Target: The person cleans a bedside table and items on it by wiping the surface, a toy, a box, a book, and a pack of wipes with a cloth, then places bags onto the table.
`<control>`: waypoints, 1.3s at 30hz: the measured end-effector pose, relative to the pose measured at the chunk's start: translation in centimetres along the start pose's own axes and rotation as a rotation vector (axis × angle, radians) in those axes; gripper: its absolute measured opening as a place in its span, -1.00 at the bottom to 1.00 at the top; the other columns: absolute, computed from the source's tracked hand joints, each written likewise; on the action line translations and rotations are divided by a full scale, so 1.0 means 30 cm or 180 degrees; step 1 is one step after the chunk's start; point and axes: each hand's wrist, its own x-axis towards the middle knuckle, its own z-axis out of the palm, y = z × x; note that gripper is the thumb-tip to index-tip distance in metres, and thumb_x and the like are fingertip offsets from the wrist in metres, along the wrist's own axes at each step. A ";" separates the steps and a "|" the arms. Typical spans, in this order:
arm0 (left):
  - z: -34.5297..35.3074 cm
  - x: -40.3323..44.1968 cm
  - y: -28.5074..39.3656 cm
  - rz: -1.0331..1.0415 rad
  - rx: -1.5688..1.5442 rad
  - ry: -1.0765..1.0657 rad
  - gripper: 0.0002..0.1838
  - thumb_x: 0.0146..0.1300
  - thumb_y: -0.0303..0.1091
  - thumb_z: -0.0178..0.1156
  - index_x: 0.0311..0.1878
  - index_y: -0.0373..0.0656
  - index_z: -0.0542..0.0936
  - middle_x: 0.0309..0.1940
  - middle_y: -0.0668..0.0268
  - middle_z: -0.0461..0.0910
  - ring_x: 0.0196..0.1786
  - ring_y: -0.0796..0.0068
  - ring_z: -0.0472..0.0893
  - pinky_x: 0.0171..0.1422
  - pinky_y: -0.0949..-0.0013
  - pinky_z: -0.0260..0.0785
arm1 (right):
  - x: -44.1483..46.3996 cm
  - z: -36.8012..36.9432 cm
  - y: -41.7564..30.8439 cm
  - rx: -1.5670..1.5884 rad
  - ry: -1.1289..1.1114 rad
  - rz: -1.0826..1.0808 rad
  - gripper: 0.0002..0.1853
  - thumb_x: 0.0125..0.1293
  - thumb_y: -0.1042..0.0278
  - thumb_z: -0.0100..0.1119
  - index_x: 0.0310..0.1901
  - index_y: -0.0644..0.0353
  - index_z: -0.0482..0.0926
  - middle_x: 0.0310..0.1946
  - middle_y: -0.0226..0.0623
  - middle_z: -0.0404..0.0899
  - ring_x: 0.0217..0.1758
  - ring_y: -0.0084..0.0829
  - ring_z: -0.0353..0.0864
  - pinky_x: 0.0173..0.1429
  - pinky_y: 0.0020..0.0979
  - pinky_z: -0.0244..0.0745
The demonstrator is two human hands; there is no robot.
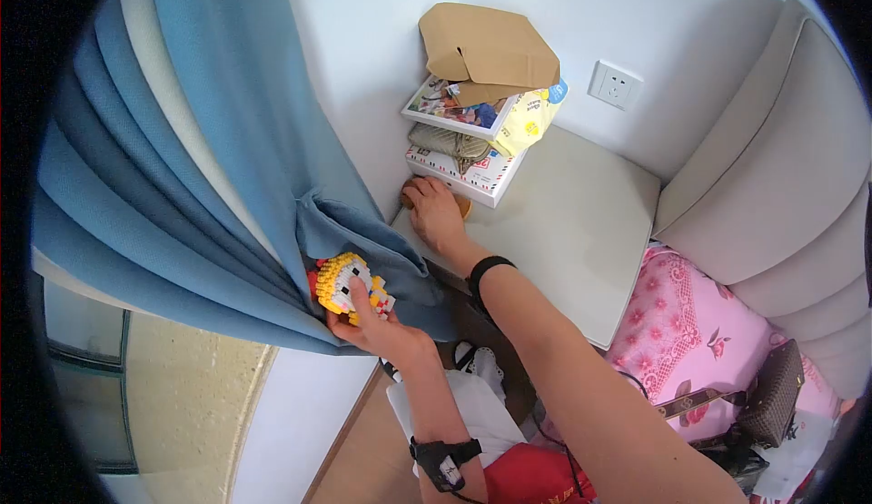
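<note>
My left hand holds a small figure made of yellow, white and red blocks, in front of the blue curtain. My right hand reaches to the left corner of the beige bedside cabinet, its fingers curled on a brown object that is mostly hidden. Just behind that hand stands a white box, with a woven pouch, a picture box, a yellow packet and an open cardboard box stacked on it.
A wall socket is above the cabinet. At the right are a padded headboard, pink floral bedding and a brown patterned bag. The window sill lies at the lower left, and a sandaled foot shows below.
</note>
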 end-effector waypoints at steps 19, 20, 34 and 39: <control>0.009 0.025 -0.028 0.0105 -0.0226 -0.0040 -0.33 0.16 -0.19 0.43 0.26 -0.04 0.30 0.13 0.27 0.48 0.08 0.39 0.54 0.06 0.31 0.35 | -0.122 -0.069 -0.044 0.0699 -0.1179 -0.1424 -0.59 0.08 0.25 0.21 0.02 0.03 0.65 0.14 -0.32 0.51 0.41 -0.16 0.27 0.38 -0.05 0.21; -0.006 0.034 -0.040 0.0153 -0.0286 -0.0081 -0.35 0.17 -0.23 0.43 0.25 -0.05 0.31 0.12 0.26 0.49 0.07 0.39 0.55 0.04 0.33 0.37 | -0.153 -0.083 -0.050 0.0833 -0.0993 -0.1477 -0.61 0.07 0.28 0.21 0.00 0.05 0.65 0.10 -0.32 0.52 0.39 -0.16 0.28 0.36 -0.05 0.23; -0.034 0.016 -0.052 0.0464 0.0097 -0.0443 -0.34 0.16 -0.37 0.47 0.24 -0.22 0.32 0.14 0.17 0.48 0.08 0.35 0.55 0.11 0.36 0.47 | -0.588 -0.663 0.071 0.0336 -0.1699 -0.1482 -0.69 0.08 0.40 0.18 -0.08 0.16 0.57 0.13 -0.29 0.44 0.42 -0.16 0.23 0.41 -0.10 0.23; -0.050 0.026 -0.069 0.0523 0.0092 -0.0600 -0.31 0.14 -0.35 0.49 0.26 -0.22 0.31 0.14 0.18 0.47 0.10 0.35 0.54 0.15 0.36 0.46 | -0.743 -0.839 0.076 -0.0022 -0.1885 -0.1207 -0.65 0.10 0.40 0.15 -0.02 0.14 0.58 0.17 -0.31 0.42 0.44 -0.16 0.21 0.43 -0.12 0.22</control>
